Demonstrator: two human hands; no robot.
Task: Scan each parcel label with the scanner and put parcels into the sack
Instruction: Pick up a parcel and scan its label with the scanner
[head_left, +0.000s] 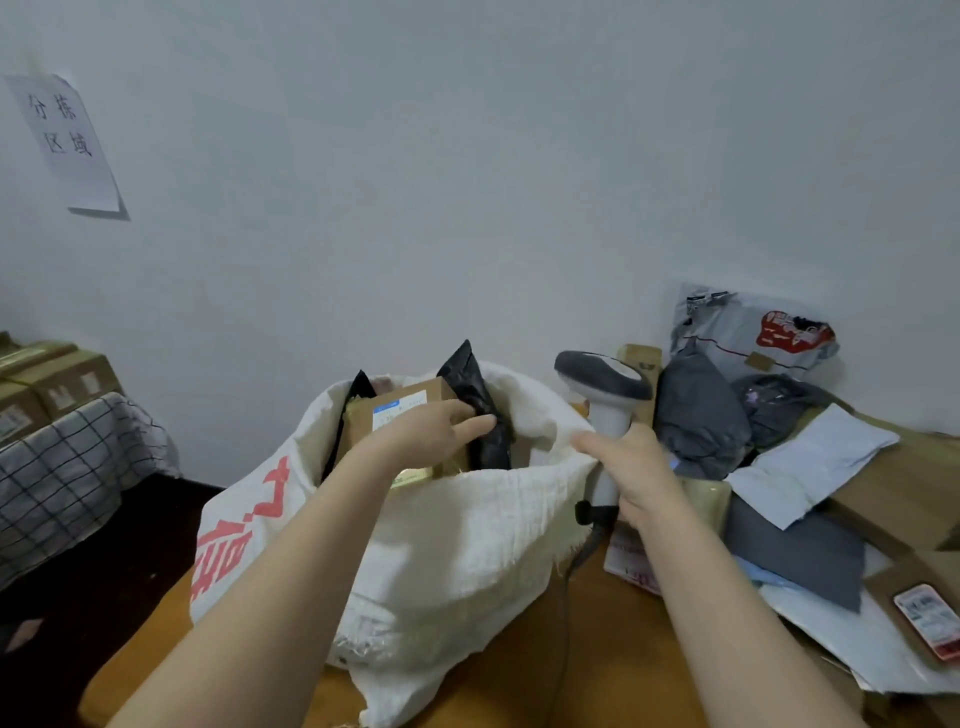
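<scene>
Two bare forearms are reaching in from the bottom edge, nearest the lens. A woven white sack with red print is filling the centre. It is standing on the brown table, with its mouth gaping upward and its frayed near rim sagging.

The left hand is reaching over that rim. Its fingers are lying straight on the cardboard box parcel in the sack's mouth (label facing the camera). The fingertips are touching the black mailer poking up just beside the box. This hand is released, clasping nothing.

The right hand is wrapping round the handle of the scanner, just outside the sack's right rim, with the grey head up. One finger is stretching toward the rim; contact is unclear. The scanner's cable is trailing down over the table.

Right of the scanner, a pile of parcels is crowding the table up to the wall, leaving little free room there:
- a grey poly bag leaning on the wall
- a dark grey bag
- a white padded envelope
- flat cardboard lying underneath

Bare tabletop is showing mainly in front of the sack, between the arms. Left of the sack, past the table edge, a dark gap is opening. Beyond it a checked cloth is carrying stacked cartons. A paper sign is hanging on the wall, upper left.
</scene>
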